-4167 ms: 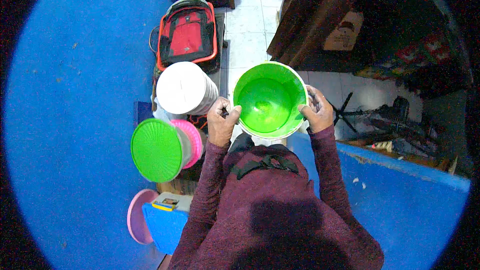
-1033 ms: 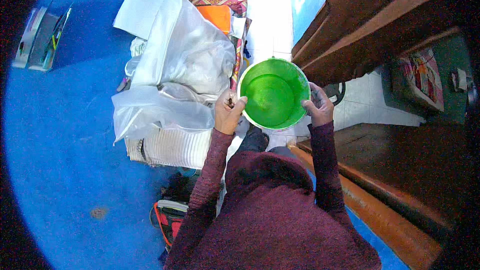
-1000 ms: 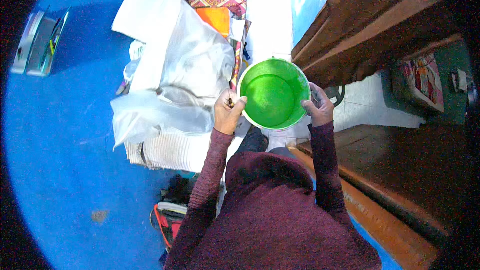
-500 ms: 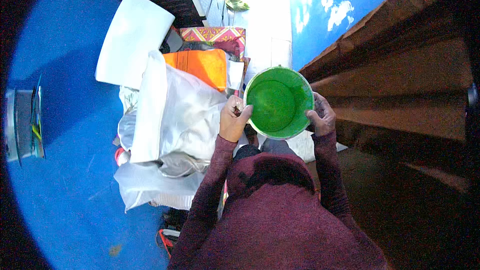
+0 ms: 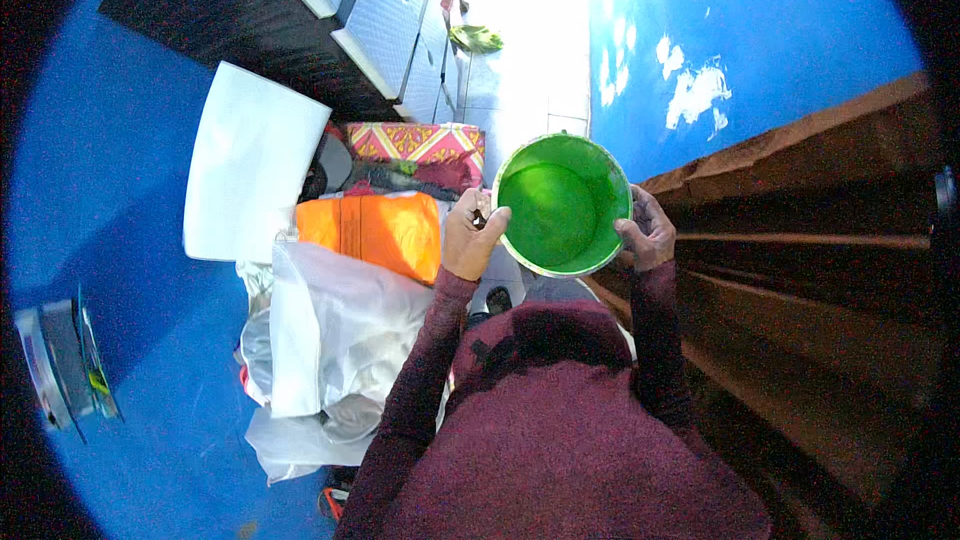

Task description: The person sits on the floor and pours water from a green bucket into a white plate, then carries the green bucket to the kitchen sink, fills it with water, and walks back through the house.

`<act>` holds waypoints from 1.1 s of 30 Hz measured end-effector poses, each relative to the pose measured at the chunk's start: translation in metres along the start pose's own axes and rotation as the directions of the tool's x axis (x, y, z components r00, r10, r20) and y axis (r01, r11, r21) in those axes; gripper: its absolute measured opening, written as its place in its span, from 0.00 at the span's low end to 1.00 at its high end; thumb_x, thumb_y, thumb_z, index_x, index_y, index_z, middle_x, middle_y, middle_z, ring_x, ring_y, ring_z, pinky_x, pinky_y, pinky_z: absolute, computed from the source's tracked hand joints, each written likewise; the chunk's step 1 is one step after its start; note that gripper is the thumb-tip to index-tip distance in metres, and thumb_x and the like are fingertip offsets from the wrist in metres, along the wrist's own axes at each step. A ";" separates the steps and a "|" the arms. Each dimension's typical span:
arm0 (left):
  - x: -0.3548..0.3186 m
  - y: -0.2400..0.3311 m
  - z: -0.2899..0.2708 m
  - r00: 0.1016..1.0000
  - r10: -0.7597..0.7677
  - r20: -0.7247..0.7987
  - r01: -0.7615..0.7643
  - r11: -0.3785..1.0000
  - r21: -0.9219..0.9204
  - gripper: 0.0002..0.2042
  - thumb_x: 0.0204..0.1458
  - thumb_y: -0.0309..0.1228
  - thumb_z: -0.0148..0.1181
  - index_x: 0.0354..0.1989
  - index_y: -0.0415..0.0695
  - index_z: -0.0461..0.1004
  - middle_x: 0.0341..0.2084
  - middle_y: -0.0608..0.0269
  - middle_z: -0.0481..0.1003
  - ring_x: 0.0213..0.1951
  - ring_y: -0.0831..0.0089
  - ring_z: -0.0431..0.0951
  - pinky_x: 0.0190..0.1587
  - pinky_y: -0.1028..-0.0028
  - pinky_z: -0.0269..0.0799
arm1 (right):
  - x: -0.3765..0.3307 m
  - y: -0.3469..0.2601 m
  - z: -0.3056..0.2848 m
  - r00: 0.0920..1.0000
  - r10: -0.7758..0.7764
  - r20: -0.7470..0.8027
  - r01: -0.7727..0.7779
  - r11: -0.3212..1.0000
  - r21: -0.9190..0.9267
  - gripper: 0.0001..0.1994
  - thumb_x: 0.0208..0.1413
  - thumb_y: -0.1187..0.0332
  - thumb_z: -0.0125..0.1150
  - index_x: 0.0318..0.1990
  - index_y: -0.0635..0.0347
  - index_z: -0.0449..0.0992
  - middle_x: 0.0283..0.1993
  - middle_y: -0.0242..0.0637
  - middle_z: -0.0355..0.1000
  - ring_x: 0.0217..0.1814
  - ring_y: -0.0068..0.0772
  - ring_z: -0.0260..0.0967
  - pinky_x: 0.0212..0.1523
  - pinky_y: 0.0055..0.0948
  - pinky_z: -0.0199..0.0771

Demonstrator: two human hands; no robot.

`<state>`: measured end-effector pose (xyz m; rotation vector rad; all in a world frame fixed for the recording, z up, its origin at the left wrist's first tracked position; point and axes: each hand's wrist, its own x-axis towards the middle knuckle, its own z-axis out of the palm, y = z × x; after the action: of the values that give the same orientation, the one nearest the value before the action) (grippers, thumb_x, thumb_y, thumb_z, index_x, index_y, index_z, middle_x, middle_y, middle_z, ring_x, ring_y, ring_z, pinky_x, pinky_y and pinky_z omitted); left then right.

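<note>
I carry a round green bucket (image 5: 562, 205) in front of my body, and its open top faces up at me. Only its green inside and pale, worn rim show; nothing can be made out lying in it. My left hand (image 5: 472, 235) is closed on the left side of the rim, thumb over the edge. On the opposite side my right hand (image 5: 648, 230) grips the rim the same way. Its fingers go behind the wall and are partly hidden. Maroon sleeves cover both forearms.
At my left lie a white plastic sheet (image 5: 350, 315), an orange packet (image 5: 370, 232) and a white panel (image 5: 255, 165). Beyond them stands a dark cabinet with pale drawers (image 5: 385, 25). A brown curtain (image 5: 800, 200) hangs along my right. Bright tiles (image 5: 540, 50) run ahead between blue walls.
I have moved forward with the bucket: the packet, sheet and panel have slid lower in view, and more of the drawers shows. Both hands keep their hold on the rim.
</note>
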<state>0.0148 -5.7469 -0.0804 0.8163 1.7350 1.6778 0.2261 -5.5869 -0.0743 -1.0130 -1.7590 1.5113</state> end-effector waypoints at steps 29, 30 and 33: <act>0.313 0.024 0.060 0.992 -0.092 0.085 0.104 0.984 -0.146 0.07 0.48 0.25 0.55 0.23 0.46 0.62 0.20 0.76 0.63 0.23 0.88 0.59 0.25 0.86 0.56 | 0.304 -0.037 -0.015 0.995 0.104 -0.014 -0.101 0.986 0.134 0.27 0.41 0.74 0.55 0.53 0.70 0.62 0.44 0.41 0.69 0.45 0.28 0.67 0.48 0.27 0.66; 0.322 0.024 0.061 0.993 -0.078 0.088 0.089 0.988 -0.128 0.07 0.48 0.25 0.55 0.23 0.46 0.62 0.19 0.76 0.63 0.23 0.88 0.59 0.25 0.86 0.56 | 0.311 -0.040 -0.014 0.995 0.103 -0.015 -0.100 0.984 0.150 0.26 0.41 0.74 0.55 0.53 0.70 0.62 0.44 0.41 0.69 0.45 0.28 0.67 0.48 0.27 0.66; 0.344 0.023 0.060 0.993 -0.063 0.101 0.072 0.994 -0.082 0.07 0.48 0.25 0.55 0.23 0.46 0.62 0.19 0.76 0.63 0.23 0.88 0.59 0.25 0.85 0.56 | 0.330 -0.052 -0.015 0.986 0.167 -0.026 -0.166 0.985 0.055 0.26 0.41 0.74 0.55 0.52 0.71 0.62 0.44 0.41 0.69 0.45 0.27 0.67 0.47 0.26 0.67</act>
<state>-0.1592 -5.4440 -0.0574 0.7792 1.5962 1.6278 0.0555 -5.3021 -0.0321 -1.1753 -1.6388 1.6256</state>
